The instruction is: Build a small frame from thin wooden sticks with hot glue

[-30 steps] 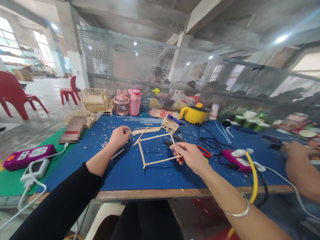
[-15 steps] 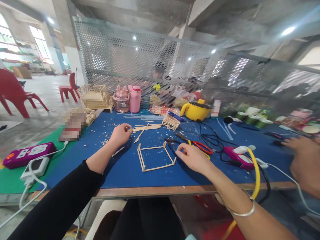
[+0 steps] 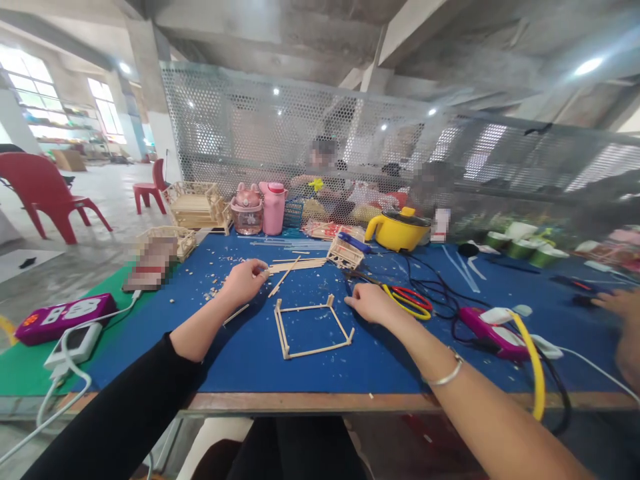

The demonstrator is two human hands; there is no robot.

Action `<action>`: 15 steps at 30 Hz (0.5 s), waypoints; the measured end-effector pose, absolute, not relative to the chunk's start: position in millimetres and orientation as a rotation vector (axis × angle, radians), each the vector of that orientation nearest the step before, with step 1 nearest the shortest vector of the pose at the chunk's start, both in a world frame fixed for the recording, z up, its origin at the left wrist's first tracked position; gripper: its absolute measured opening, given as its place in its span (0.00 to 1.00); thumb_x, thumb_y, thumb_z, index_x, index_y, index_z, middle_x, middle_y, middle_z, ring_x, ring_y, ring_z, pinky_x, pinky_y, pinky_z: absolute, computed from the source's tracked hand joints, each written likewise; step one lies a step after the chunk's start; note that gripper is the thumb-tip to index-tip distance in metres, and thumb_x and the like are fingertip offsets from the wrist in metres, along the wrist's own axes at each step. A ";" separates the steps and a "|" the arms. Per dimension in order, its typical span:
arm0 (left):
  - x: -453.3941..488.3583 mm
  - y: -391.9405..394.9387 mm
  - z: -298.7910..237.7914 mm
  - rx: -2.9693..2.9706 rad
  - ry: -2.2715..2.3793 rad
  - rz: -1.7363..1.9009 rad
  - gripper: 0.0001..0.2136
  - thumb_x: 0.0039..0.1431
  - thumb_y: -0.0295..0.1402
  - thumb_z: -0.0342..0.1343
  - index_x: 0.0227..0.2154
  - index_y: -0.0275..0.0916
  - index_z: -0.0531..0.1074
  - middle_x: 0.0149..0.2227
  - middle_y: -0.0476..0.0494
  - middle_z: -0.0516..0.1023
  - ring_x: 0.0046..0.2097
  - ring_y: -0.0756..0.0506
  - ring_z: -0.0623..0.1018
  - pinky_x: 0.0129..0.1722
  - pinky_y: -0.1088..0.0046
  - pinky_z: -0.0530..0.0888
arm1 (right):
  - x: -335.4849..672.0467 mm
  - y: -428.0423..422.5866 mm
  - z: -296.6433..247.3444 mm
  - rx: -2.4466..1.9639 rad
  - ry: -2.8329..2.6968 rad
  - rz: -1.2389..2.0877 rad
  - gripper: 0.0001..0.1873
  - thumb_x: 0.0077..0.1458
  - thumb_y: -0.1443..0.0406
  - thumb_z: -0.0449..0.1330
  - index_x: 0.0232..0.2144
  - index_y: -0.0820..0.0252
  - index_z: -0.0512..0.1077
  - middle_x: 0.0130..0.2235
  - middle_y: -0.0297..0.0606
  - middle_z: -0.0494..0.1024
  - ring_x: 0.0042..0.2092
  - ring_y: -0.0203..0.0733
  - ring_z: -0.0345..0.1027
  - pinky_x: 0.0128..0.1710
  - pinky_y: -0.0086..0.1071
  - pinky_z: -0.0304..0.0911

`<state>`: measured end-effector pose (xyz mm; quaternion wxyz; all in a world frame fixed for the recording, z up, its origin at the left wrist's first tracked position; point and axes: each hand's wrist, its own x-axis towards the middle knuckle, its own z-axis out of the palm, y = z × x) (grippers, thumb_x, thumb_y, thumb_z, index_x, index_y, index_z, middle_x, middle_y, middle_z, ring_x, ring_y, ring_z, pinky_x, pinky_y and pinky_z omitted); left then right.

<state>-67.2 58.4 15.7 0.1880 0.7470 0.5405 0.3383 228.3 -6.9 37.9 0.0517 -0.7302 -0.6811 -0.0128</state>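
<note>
My left hand (image 3: pixel 245 283) is at the left ends of a pile of thin wooden sticks (image 3: pixel 305 265), its fingers curled together; what is between the fingertips, if anything, is hidden. A square frame of wooden sticks (image 3: pixel 320 350) with short upright corner posts lies flat on the blue table mat (image 3: pixel 240 370). Just right of that frame, my right hand (image 3: pixel 373 305) has its fingers bent down and closed; its fingertips hide whatever they hold. Beside it lie red-handled pliers (image 3: pixel 413 297) and a yellow-handled tool (image 3: pixel 407 307). One loose stick (image 3: pixel 285 275) lies across the pile.
A small stick-built piece (image 3: pixel 345 253) bears a blue object. Behind stand a yellow pot (image 3: pixel 400 230), a pink bottle (image 3: pixel 273 208) and a pink-lidded jar (image 3: pixel 247 212). Stick-built racks (image 3: pixel 200 203) are at back left. Purple power strips (image 3: pixel 493 333) trail cables; a co-worker's hand (image 3: pixel 617 301) is at right.
My right hand has moved slightly left and its fingers have closed. My left hand stays beside the stick pile. The view has tilted up a little, and the co-worker's hand has shifted right.
</note>
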 end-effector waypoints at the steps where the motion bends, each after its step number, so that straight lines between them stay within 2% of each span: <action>1: -69.6 60.3 16.0 2.094 1.538 0.960 0.15 0.55 0.37 0.50 0.41 0.37 0.73 0.32 0.45 0.78 0.29 0.48 0.75 0.32 0.73 0.70 | 231.1 4.6 43.3 -2.214 -2.085 -0.040 0.15 0.53 0.59 0.56 0.20 0.61 0.72 0.28 0.48 0.78 0.30 0.47 0.71 0.28 0.33 0.57; 3: -74.3 63.5 16.4 2.084 1.564 0.964 0.15 0.55 0.38 0.49 0.42 0.36 0.72 0.32 0.44 0.78 0.29 0.48 0.75 0.32 0.73 0.70 | 234.7 24.9 53.3 -2.146 -2.113 -0.061 0.16 0.55 0.59 0.53 0.24 0.63 0.74 0.30 0.51 0.78 0.31 0.48 0.71 0.29 0.34 0.59; 4: -76.1 64.3 16.3 2.095 1.558 0.951 0.15 0.55 0.38 0.50 0.41 0.36 0.73 0.32 0.44 0.78 0.30 0.48 0.75 0.33 0.73 0.70 | 234.7 33.2 56.4 -2.080 -2.143 -0.068 0.15 0.56 0.61 0.52 0.29 0.63 0.76 0.32 0.50 0.79 0.34 0.47 0.71 0.31 0.34 0.61; 6: -77.3 63.9 15.9 2.168 1.503 0.887 0.15 0.54 0.41 0.51 0.38 0.38 0.75 0.32 0.46 0.79 0.31 0.48 0.75 0.33 0.74 0.69 | 231.0 45.1 56.2 -1.915 -2.236 -0.044 0.15 0.56 0.67 0.51 0.41 0.60 0.74 0.41 0.45 0.79 0.39 0.44 0.71 0.38 0.33 0.63; 8: -73.9 61.2 15.7 2.285 1.442 0.772 0.15 0.54 0.43 0.51 0.35 0.40 0.76 0.32 0.47 0.79 0.33 0.47 0.76 0.33 0.74 0.69 | 223.6 50.7 47.9 -1.717 -2.350 0.002 0.22 0.53 0.73 0.51 0.48 0.55 0.71 0.49 0.39 0.76 0.47 0.40 0.69 0.46 0.31 0.62; 11: -61.1 57.4 19.0 2.417 1.505 0.538 0.16 0.54 0.47 0.50 0.33 0.43 0.78 0.33 0.46 0.80 0.34 0.46 0.76 0.31 0.74 0.67 | 212.5 50.2 30.9 -1.462 -2.417 0.024 0.24 0.51 0.75 0.51 0.49 0.55 0.71 0.54 0.38 0.72 0.51 0.41 0.66 0.51 0.33 0.60; 15: -41.0 61.6 29.3 2.451 1.701 0.254 0.16 0.49 0.48 0.54 0.28 0.42 0.78 0.31 0.44 0.80 0.33 0.45 0.76 0.28 0.75 0.66 | 209.1 43.6 23.6 -1.448 -2.353 0.045 0.18 0.53 0.70 0.54 0.46 0.58 0.73 0.46 0.41 0.78 0.41 0.42 0.72 0.42 0.35 0.65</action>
